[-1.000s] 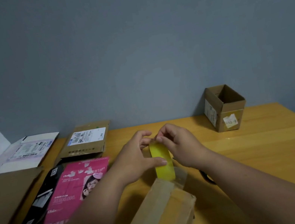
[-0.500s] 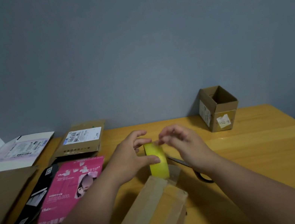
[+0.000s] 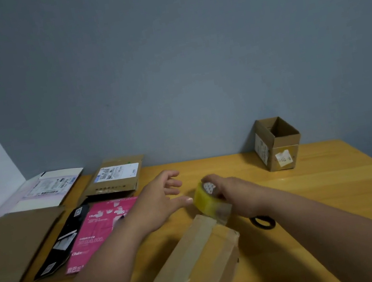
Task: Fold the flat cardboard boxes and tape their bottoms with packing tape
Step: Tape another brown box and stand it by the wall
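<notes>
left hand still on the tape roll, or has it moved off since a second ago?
Yes, moved. The left hand has let go of the tape roll and drawn left toward the pink flat box, fingers spread. The right hand grips the roll alone.

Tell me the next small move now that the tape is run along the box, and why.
Probably cut the strip. The right hand grips the yellow tape roll just past the box's far edge, with the strip joining them. The left hand is open and free, and a black scissors handle shows behind the right wrist, so reaching for it seems sensible.
</notes>
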